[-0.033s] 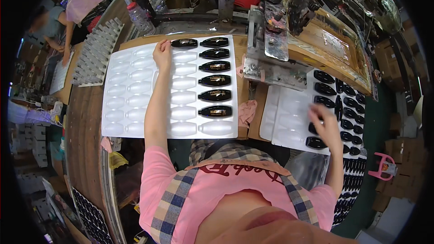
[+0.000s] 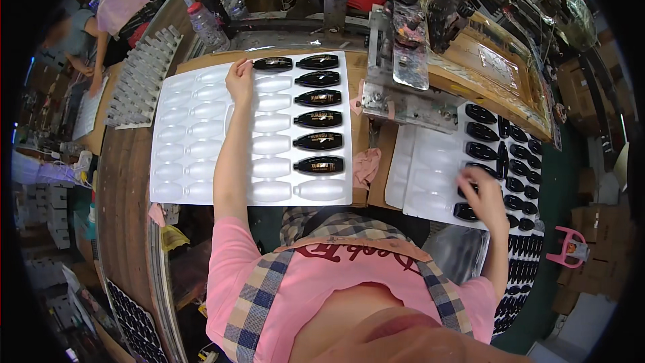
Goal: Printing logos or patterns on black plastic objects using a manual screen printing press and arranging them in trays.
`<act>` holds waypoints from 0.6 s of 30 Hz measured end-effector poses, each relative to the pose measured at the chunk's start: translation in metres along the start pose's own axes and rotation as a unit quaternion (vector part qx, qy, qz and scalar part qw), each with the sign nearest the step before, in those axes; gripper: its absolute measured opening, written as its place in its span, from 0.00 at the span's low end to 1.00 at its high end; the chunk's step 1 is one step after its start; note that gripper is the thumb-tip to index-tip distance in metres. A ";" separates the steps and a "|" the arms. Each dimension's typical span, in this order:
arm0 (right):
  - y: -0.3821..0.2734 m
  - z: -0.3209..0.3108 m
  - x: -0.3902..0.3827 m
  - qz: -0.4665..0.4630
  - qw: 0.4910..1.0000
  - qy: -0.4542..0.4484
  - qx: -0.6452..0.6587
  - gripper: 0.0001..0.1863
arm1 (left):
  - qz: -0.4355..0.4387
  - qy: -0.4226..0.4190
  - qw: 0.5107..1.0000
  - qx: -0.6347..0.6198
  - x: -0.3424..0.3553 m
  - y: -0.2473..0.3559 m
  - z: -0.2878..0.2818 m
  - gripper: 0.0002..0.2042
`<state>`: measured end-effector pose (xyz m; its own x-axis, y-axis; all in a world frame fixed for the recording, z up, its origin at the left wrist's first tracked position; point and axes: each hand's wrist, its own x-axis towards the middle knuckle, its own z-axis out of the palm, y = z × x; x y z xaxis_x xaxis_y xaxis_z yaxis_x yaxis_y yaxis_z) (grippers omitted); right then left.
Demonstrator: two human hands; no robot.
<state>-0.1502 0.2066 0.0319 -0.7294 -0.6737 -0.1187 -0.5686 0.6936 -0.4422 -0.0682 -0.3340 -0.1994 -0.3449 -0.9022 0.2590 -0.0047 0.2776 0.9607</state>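
A white moulded tray [image 2: 272, 144] with rows of bottle-shaped hollows lies in front of me. Its right column holds several glossy black bottle-shaped pieces [image 2: 319, 119] with gold print; the nearest hollow there is bare. At the tray's far edge, my left hand [image 2: 240, 81] pinches the left tip of another black bottle [image 2: 273, 64] lying in the column beside them. My right hand [image 2: 482, 193], slightly blurred, is over a second white tray [image 2: 426, 175] at the right, among its black bottles [image 2: 481, 132]. Its fingers are bent, partly covering a black bottle; whether they grip it is unclear.
A screen-printing frame [image 2: 494, 67] with a metal carriage [image 2: 410, 104] stands at the back right. A pink cloth [image 2: 366, 167] lies between the trays. Racked clear pieces [image 2: 144, 81] and a red-capped bottle [image 2: 207, 25] are at the left. Another person [image 2: 84, 44] works at the far left.
My right hand has moved slightly nearer to me over the right tray, uncovering more of a black bottle behind it. My left hand stays at the tip of its bottle.
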 end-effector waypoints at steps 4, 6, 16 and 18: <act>0.016 0.006 -0.049 0.074 0.984 -0.077 -0.146 0.15 | -0.023 -0.002 0.997 0.079 -0.006 0.019 -0.006 0.11; 0.017 0.012 -0.058 0.048 0.981 -0.044 -0.184 0.19 | -0.016 -0.011 0.995 0.094 -0.006 0.013 -0.006 0.11; 0.010 -0.012 -0.041 0.126 0.987 0.086 -0.054 0.20 | 0.169 -0.101 0.980 0.029 -0.023 0.118 0.025 0.11; 0.021 -0.014 -0.025 0.159 0.974 0.155 0.049 0.21 | 0.361 -0.125 0.870 0.313 -0.030 0.128 0.041 0.12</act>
<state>-0.1498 0.2418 0.0382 -0.9509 -0.3096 0.0046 -0.2684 0.8166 -0.5109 -0.0970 -0.2574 -0.0882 -0.6624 -0.3394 0.6678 -0.1845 0.9379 0.2936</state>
